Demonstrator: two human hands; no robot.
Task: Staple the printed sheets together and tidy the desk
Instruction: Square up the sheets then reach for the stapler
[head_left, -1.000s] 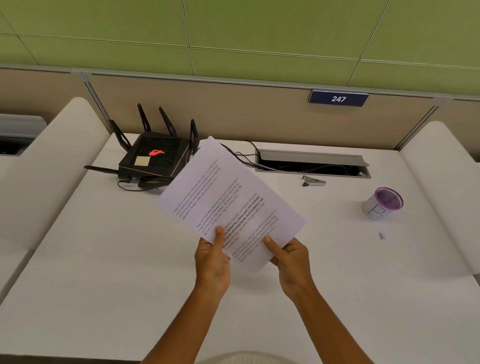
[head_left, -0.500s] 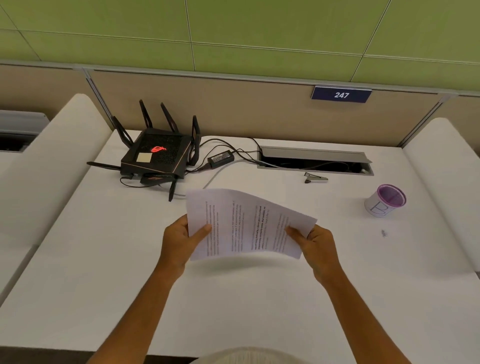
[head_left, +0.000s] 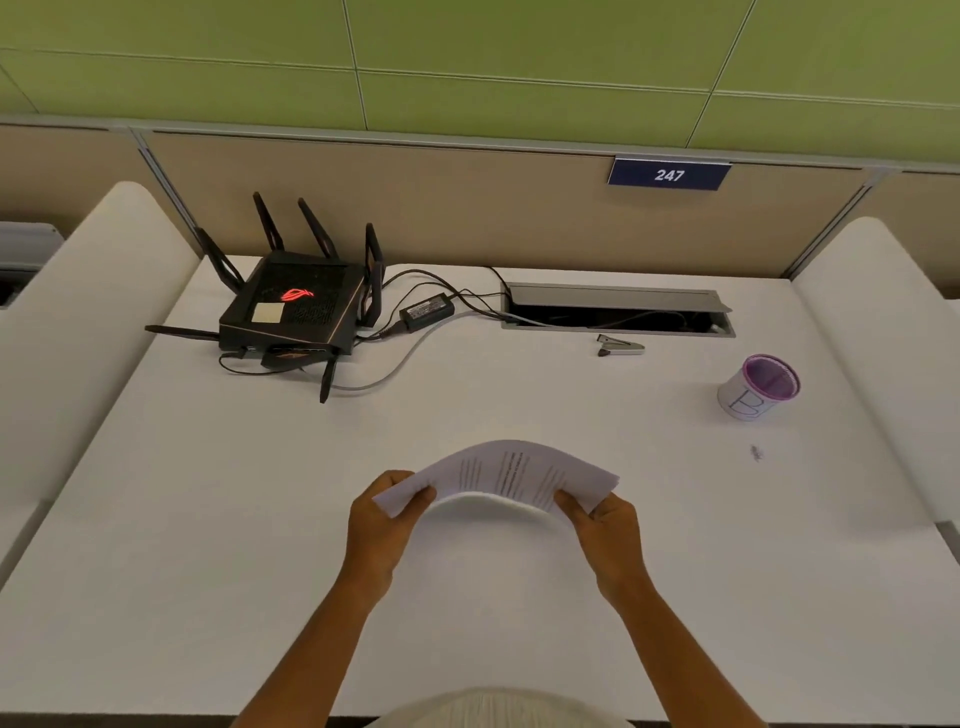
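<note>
- White, smooth laminate desk (head_left: 208, 519) fills most of the view, walled at the back by a tan partition (head_left: 467, 208) under green wall panels (head_left: 519, 52), with rounded white side dividers (head_left: 88, 322) left and right.
- Grey metal cable hatch (head_left: 618, 301) is set in the desk near the back edge, its flap raised and dark cables running into it.
- Black router (head_left: 291, 312) with several upright antennas and a glowing red logo sits at the back left; a pale square sticker is on its top.
- Printed white paper sheets (head_left: 519, 473) are held above the desk in the near centre, bowed upward into an arch, text lines showing on top.
- Left hand (head_left: 384, 525) is clenched on the left edge of the sheets, thumb on top.
- Right hand (head_left: 608, 530) grips the right edge of the sheets in the same way.
- White cup with a purple rim (head_left: 758, 387) stands at the right, well apart from the sheets, a pen-drawn mark on its side.
- Dark blue plate (head_left: 669, 174) reading 247 hangs on the partition above the hatch.
- Black power adapter (head_left: 427, 312) lies between the router and the hatch, wired to both sides.
- Small silver stapler (head_left: 621, 347) lies on the desk just in front of the hatch, untouched and well away from both hands.
- Tiny dark speck (head_left: 757, 453) lies on the desk in front of the cup; what it is I cannot tell.
</note>
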